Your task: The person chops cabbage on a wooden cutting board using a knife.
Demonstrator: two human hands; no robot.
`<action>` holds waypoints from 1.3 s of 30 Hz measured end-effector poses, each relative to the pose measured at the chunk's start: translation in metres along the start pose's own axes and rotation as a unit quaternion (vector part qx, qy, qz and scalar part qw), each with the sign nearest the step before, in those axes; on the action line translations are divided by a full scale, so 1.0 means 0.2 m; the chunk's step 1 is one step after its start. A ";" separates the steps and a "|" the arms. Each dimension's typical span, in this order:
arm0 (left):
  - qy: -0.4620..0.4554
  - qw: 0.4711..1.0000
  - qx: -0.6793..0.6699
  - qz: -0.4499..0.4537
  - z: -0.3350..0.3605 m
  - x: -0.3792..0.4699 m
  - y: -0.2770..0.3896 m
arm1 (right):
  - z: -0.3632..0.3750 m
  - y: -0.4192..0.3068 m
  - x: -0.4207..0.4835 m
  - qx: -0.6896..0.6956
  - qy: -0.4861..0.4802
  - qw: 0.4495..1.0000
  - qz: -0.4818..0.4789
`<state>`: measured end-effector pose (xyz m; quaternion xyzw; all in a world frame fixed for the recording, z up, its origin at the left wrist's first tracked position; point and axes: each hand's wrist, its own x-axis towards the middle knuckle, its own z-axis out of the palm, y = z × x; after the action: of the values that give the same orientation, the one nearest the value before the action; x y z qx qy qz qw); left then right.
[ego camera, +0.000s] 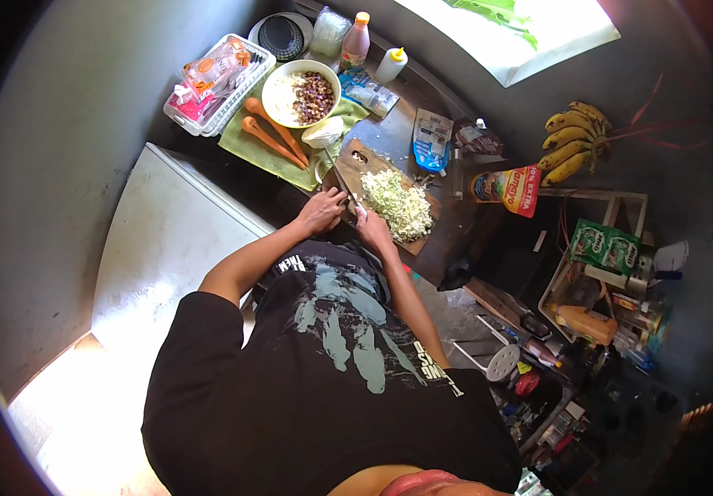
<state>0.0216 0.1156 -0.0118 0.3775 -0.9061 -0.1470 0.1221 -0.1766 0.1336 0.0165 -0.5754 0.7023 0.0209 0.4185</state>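
My right hand (374, 230) grips a kitchen knife (340, 175) by its handle, the blade slanting over the left part of a wooden cutting board (353, 156). Just left of the blade is my left hand (324, 211), its fingers curled at the board's near left edge; whether they hold anything is hidden. Finely chopped cabbage (397, 206) lies heaped on the board's right part. Beyond the knife tip, a cabbage wedge (323, 132) rests on a green cloth (242, 146). Two peeled carrots (276, 133) lie on that cloth, beside a bowl (274, 117) containing pale shreds and purplish-brown diced pieces.
A white plastic basket (238, 80) of packages stands at the back left. Behind the board are a squeeze bottle (390, 66), a pink-filled bottle (355, 42) and blue pouches (433, 139). A mayonnaise pouch (508, 189) and hanging bananas (570, 144) are to the right.
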 end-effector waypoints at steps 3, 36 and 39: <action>0.009 1.000 -0.015 0.002 -0.01 0.00 0.01 | 0.00 0.02 0.01 0.000 -0.013 1.000 -0.010; 0.023 0.986 -0.159 -0.053 0.00 0.02 0.02 | 0.07 -0.01 -0.01 0.022 -0.021 0.999 0.008; 0.012 0.985 -0.160 -0.060 0.03 0.01 0.01 | 0.08 0.02 0.02 0.015 -0.026 1.000 -0.003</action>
<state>0.0163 0.1164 -0.0167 0.4087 -0.8450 -0.2928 0.1824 -0.1719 0.1393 0.0015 -0.5708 0.6893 0.0240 0.4455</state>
